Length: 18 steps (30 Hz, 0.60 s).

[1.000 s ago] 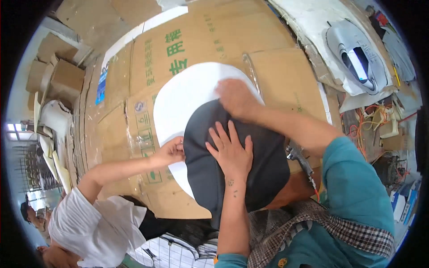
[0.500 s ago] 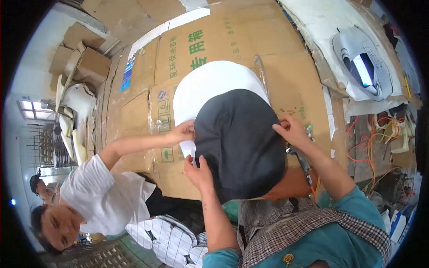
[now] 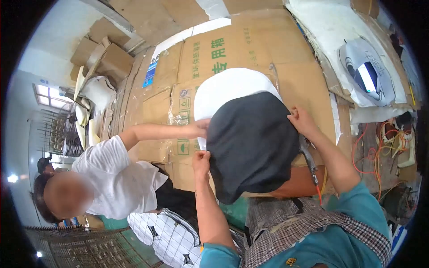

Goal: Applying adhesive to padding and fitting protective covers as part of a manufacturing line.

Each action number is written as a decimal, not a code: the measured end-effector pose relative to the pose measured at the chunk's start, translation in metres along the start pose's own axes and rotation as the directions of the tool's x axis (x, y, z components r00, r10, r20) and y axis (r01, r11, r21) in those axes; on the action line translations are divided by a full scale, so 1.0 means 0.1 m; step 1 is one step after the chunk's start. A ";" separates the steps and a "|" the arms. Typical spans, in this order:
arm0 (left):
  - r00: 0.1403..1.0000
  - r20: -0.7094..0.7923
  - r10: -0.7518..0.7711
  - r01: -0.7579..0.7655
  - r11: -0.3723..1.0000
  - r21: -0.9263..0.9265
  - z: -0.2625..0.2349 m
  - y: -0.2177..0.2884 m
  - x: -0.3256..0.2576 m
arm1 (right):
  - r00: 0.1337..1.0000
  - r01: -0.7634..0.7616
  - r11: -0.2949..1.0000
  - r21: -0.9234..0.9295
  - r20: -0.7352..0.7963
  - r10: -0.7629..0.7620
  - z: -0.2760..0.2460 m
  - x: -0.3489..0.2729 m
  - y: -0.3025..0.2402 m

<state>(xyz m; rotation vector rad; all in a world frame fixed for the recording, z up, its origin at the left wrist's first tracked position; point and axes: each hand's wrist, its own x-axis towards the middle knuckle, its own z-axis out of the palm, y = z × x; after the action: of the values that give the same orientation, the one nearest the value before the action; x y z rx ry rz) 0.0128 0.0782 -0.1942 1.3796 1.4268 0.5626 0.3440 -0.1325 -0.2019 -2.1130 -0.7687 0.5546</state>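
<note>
Dark grey fabric cover lies draped over a white rounded pad on a workbench topped with flattened cardboard; the white pad sticks out past the cover at the far and left sides. Left hand is closed, pinching the cover's near-left edge, fingers curled on the cloth. Right hand grips the cover's right edge, fingers bent around the hem, thumb on top. A co-worker in a white shirt stands at the left of the bench, their hand reaching in and touching the left edge where the cover meets the white pad; can't tell how tightly it grips. White sheet and a grey-white moulded part sit far right, well apart from the cover. Tangle of orange wires at right edge
</note>
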 end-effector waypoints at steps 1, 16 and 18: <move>0.997 0.022 -0.079 0.079 0.997 -0.009 0.02 0.08 -0.02 | 0.996 0.048 0.998 -0.051 -0.077 -0.051 0.00 0.04 -0.07; 0.885 0.466 -0.001 0.060 0.992 -0.113 0.15 0.36 0.21 | 0.722 0.605 0.796 0.021 0.407 -0.559 0.18 0.61 -0.87; 0.914 0.406 -0.014 0.070 0.990 -0.123 0.04 0.29 0.20 | 0.732 0.409 0.888 0.209 0.506 -0.456 -0.29 0.06 -1.24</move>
<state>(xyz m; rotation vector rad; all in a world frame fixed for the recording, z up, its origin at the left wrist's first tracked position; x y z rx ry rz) 0.0330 0.1026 -0.1771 1.2649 1.0591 0.3131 0.3246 -0.0831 -0.0865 -1.6075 -1.4900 0.9210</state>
